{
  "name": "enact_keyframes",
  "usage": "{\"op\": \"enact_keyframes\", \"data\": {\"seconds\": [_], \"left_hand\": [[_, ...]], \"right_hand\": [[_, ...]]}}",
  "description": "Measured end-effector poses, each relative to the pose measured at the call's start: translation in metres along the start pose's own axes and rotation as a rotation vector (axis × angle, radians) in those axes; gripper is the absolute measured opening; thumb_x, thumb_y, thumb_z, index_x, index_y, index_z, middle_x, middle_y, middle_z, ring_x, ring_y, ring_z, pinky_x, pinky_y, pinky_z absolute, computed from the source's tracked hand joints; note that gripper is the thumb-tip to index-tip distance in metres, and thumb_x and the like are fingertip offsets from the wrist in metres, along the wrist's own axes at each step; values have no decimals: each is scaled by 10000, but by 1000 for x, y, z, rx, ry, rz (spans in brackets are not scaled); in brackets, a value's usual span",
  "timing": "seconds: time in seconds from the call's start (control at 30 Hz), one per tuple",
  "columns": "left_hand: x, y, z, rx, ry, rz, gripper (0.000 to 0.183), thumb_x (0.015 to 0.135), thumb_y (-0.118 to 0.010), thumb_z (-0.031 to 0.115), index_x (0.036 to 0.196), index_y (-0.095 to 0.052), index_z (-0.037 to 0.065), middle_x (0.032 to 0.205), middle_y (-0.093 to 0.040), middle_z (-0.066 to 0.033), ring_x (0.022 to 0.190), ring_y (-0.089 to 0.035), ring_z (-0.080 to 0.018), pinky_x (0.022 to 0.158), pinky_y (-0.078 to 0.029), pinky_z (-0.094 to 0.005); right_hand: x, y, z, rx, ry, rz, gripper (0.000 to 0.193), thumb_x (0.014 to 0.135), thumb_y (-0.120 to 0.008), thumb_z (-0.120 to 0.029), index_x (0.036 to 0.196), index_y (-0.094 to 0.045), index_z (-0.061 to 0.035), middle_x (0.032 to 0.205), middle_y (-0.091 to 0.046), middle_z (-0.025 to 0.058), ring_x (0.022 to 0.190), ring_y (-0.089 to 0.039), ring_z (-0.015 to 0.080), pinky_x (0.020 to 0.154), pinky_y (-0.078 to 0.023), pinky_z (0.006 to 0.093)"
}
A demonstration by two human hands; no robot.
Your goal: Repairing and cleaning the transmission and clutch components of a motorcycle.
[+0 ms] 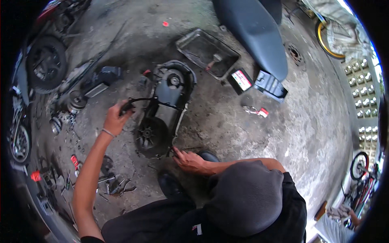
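Observation:
A scooter engine casing lies on the concrete floor in front of me, with a finned fan at its near end and a round hub at its far end. To its left, my left hand is closed around a small dark part at the end of a black cable. The cable runs across to the casing's middle. My right hand reaches the near right corner of the casing. Its fingertips are pressed together there, and what they pinch is too small to make out.
Beyond the casing stand a metal tray with a brush in it, a black scooter seat and a battery. Pliers and other tools lie near my left arm. Wheels and motorcycle parts line the left side.

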State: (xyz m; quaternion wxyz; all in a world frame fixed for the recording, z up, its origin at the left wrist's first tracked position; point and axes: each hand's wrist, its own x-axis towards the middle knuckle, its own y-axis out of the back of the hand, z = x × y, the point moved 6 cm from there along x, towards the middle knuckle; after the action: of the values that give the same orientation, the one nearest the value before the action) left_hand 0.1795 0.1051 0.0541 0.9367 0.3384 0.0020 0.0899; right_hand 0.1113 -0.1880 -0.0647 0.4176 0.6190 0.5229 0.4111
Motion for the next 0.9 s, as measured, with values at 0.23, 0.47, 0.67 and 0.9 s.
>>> {"op": "enact_keyframes", "data": {"seconds": [0.23, 0.47, 0.67, 0.9], "left_hand": [[5, 1, 19, 78, -29, -23, 349, 800, -660, 79, 1130, -619, -25, 901, -696, -79, 703, -579, -169, 675, -460, -287], [-5, 4, 14, 62, 17, -54, 297, 817, -651, 77, 1094, -624, -24, 909, -693, -85, 719, -584, -175, 680, -460, -289], [5, 2, 20, 45, -42, 7, 243, 820, -683, 149, 1010, -635, 6, 843, -662, -92, 669, -539, -207, 640, -430, -320], [6, 0, 19, 98, -32, -67, 269, 828, -661, 93, 1067, -639, -28, 919, -696, -93, 717, -588, -189, 685, -464, -301]], "right_hand": [[16, 30, 46, 837, -224, -176, 341, 936, -519, -233, 1182, -527, 3, 1329, -507, 212, 937, -615, 309, 737, -519, 384], [1, 122, 107, 2647, -392, 439, 386, 917, -519, -256, 1234, -568, -39, 1312, -565, 151, 1087, -597, 270, 839, -489, 375], [-4, 156, 118, 2738, -314, 596, 386, 937, -503, -245, 1266, -554, -51, 1287, -574, 142, 1040, -601, 255, 820, -484, 356], [-7, 157, 120, 2605, -265, 717, 339, 919, -574, -125, 1253, -555, -65, 1221, -594, 113, 968, -600, 219, 762, -486, 310]]}}
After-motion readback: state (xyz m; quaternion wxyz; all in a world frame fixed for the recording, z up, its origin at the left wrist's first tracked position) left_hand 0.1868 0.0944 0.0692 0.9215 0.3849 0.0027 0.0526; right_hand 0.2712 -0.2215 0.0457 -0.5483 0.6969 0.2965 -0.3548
